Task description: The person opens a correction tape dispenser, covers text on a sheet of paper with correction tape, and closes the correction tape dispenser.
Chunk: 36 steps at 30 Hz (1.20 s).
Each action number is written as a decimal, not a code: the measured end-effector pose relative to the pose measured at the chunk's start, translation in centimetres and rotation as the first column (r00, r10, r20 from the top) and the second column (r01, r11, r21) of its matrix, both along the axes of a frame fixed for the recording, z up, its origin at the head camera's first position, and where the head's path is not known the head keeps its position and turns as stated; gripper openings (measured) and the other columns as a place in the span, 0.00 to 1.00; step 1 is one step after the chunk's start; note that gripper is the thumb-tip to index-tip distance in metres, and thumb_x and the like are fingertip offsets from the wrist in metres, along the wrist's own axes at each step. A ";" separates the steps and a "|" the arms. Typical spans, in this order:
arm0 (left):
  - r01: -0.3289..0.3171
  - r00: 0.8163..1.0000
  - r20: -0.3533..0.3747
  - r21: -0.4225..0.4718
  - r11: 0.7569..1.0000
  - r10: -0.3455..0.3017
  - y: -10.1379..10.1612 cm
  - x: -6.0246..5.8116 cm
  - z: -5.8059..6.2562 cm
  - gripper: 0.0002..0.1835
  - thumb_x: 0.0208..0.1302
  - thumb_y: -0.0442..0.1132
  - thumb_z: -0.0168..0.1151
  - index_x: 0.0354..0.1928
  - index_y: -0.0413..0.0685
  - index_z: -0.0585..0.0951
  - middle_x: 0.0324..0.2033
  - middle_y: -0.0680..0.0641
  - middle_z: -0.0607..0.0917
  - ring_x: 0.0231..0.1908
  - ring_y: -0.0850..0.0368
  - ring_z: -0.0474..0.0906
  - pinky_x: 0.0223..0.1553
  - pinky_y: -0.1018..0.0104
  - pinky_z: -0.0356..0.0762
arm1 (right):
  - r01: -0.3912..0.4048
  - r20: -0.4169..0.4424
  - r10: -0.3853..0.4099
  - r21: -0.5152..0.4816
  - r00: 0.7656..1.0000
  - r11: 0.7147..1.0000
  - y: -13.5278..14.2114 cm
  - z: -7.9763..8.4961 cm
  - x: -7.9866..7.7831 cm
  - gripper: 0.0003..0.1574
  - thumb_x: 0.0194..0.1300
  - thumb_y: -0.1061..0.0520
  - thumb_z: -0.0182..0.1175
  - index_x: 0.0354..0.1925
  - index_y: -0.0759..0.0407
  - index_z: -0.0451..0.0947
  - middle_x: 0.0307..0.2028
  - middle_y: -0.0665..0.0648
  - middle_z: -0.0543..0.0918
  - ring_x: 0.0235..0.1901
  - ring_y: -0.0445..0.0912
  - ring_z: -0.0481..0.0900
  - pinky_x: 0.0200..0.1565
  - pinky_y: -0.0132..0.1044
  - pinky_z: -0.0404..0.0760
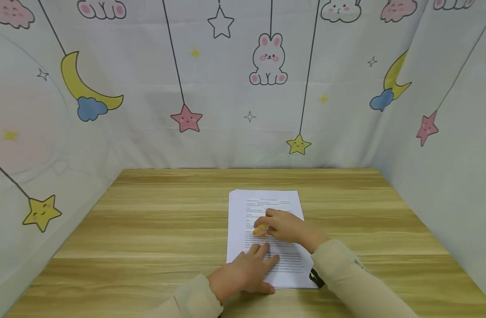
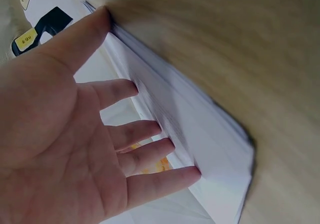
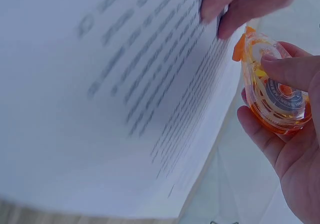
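Note:
A stack of printed paper sheets [image 1: 237, 234] lies on the table. My right hand [image 1: 287, 227] holds an orange, clear-cased correction tape [image 1: 260, 230] over the middle of the top page. The right wrist view shows the thumb against one face of the correction tape [image 3: 280, 97] and fingers behind it, with its orange tip toward the page. Whether that tip touches the paper cannot be made out. My left hand [image 1: 251, 270] rests on the lower part of the stack with spread fingers. Its thumb is at the stack's near edge in the left wrist view.
The wood-grain table [image 1: 147, 229] extends on both sides of the paper. Behind it hangs a pale cloth [image 1: 227, 88] printed with stars, moons and rabbits, and it also runs along both sides. A black device with a yellow label [image 2: 30, 38] sits at the right wrist.

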State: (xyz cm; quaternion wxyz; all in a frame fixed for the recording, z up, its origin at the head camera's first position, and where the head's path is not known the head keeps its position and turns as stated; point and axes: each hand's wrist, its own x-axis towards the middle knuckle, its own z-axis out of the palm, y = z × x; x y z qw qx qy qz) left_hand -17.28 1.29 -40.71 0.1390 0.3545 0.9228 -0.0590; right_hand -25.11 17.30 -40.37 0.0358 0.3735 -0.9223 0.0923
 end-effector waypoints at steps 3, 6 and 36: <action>0.007 1.000 -0.008 -0.009 1.000 -0.007 -0.1 0.0 0.1 0.40 0.52 0.67 0.56 0.68 0.67 0.60 0.69 0.49 0.56 0.66 0.50 0.56 0.52 0.54 0.75 | -0.020 -0.017 0.020 -0.002 1.000 1.000 -1.0 -0.2 -0.1 0.18 0.60 0.61 0.59 0.47 0.44 0.77 0.31 0.48 0.72 0.24 0.38 0.65 0.29 0.29 0.68; 0.012 1.000 -0.016 -0.009 1.000 -0.012 -0.2 -0.1 0.2 0.40 0.53 0.67 0.57 0.67 0.67 0.61 0.69 0.49 0.57 0.65 0.52 0.57 0.51 0.57 0.76 | -0.038 -0.037 0.039 0.006 0.999 0.999 -1.7 -0.4 -0.2 0.16 0.61 0.58 0.58 0.48 0.44 0.77 0.32 0.49 0.72 0.25 0.39 0.67 0.30 0.30 0.71; -0.005 1.000 -0.002 -0.027 1.000 0.004 0.0 -0.1 -0.1 0.40 0.53 0.67 0.56 0.68 0.69 0.59 0.69 0.50 0.55 0.66 0.52 0.54 0.54 0.55 0.73 | -0.081 -0.020 0.087 0.205 0.996 0.975 -1.8 0.2 -0.2 0.13 0.60 0.56 0.61 0.43 0.43 0.75 0.35 0.50 0.72 0.33 0.42 0.73 0.39 0.35 0.77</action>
